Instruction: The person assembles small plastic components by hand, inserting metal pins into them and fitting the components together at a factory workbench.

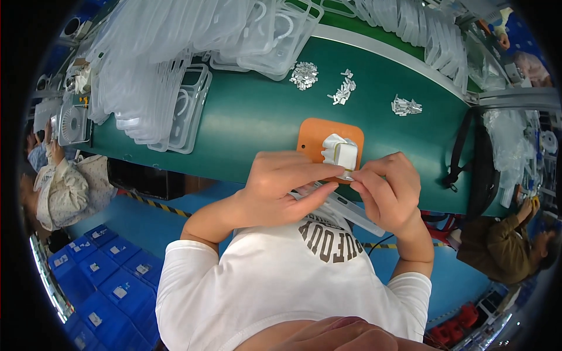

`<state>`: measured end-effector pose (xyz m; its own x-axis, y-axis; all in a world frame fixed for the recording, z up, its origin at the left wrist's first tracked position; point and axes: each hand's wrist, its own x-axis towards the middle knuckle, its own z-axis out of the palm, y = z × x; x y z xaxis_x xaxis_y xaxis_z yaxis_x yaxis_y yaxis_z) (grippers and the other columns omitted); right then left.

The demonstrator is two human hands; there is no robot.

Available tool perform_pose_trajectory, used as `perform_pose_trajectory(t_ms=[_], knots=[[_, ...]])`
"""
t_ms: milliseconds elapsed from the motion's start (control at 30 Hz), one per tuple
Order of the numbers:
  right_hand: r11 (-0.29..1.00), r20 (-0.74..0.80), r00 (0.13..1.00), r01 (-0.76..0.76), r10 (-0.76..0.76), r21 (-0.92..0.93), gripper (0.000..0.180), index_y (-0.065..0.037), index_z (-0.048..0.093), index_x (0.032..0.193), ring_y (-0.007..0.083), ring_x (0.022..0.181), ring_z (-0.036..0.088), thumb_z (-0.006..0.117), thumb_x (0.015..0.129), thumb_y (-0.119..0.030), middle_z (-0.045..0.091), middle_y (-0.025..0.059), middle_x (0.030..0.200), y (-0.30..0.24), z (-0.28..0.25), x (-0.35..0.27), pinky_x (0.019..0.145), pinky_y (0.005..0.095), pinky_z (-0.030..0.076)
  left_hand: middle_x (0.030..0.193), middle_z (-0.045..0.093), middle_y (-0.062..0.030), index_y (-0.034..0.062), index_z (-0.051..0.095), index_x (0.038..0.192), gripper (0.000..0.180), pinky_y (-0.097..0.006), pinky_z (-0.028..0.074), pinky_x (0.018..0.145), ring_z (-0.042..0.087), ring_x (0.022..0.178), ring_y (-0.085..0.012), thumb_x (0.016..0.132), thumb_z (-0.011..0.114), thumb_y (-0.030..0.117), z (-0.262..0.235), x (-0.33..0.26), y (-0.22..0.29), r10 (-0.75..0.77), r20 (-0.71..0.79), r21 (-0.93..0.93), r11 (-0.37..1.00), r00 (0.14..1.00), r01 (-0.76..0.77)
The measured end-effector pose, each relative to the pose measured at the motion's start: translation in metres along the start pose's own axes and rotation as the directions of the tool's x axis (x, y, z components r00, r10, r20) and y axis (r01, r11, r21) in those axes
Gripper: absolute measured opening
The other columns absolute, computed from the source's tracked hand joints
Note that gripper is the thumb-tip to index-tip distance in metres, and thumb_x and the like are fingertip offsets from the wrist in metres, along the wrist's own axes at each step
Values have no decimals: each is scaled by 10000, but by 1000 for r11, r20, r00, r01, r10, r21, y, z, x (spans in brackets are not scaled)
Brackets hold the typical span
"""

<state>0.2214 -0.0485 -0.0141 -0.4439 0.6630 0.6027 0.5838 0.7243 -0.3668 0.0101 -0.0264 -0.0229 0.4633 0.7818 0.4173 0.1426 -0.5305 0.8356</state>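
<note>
On an orange board [310,131] lies a white squarish bundle [346,153] with ruffled, folded edges on its left side and a thin yellowish line along its lower edge. Just below it, the fingers of both hands meet at a small silvery-white piece [348,176]. My left hand [284,184] reaches in from the left, index finger and thumb closing on that piece. From the right, my right hand [389,190] pinches it too, its other fingers curled. The fingertips cover much of the piece, so its exact shape is hidden.
Three piles of small silvery pieces [304,76] lie on the green table [252,120]. Stacked clear plastic trays [146,76] fill the left; more trays [404,23] stand behind. A clear tray [357,215] sits below my hands. A black strap [483,164] hangs at right. Co-workers sit either side.
</note>
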Motion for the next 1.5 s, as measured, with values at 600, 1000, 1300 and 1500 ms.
perform_pose_trajectory(t_ms=[600, 1000, 1300, 1500], knots=[[994, 102, 993, -61, 51, 94, 317, 41, 654, 934, 233, 665, 620, 749, 737, -189, 639, 121, 832, -9, -29, 7, 552, 325, 480, 773, 706, -87, 4, 699, 976, 321, -248, 422, 464, 589, 537, -153, 661, 755, -35, -3, 4, 5, 37, 1, 63, 997, 999, -37], [997, -3, 999, -38, 38, -71, 293, -11, 693, 927, 170, 630, 613, 771, 654, -81, 662, 82, 810, -13, -17, -5, 512, 265, 412, 811, 688, -87, 42, 719, 941, 326, -260, 395, 475, 584, 578, -172, 635, 830, 33, 2, 5, -1, 185, -35, 82, 980, 982, -181], [998, 25, 998, -53, 54, -33, 295, -14, 684, 911, 152, 609, 595, 746, 624, -37, 669, 66, 823, -10, -14, -4, 496, 270, 391, 777, 674, -72, 45, 737, 902, 291, -262, 385, 470, 567, 558, -163, 625, 819, 6, 2, 4, -3, 149, -29, 102, 984, 988, -146], [998, 49, 997, -62, 63, -23, 294, 0, 676, 903, 158, 598, 578, 729, 614, -26, 662, 72, 816, -8, -14, -1, 490, 280, 381, 755, 669, -69, 36, 730, 862, 251, -272, 405, 469, 570, 556, -171, 628, 805, -15, 5, 5, -3, 137, -29, 83, 987, 990, -134]])
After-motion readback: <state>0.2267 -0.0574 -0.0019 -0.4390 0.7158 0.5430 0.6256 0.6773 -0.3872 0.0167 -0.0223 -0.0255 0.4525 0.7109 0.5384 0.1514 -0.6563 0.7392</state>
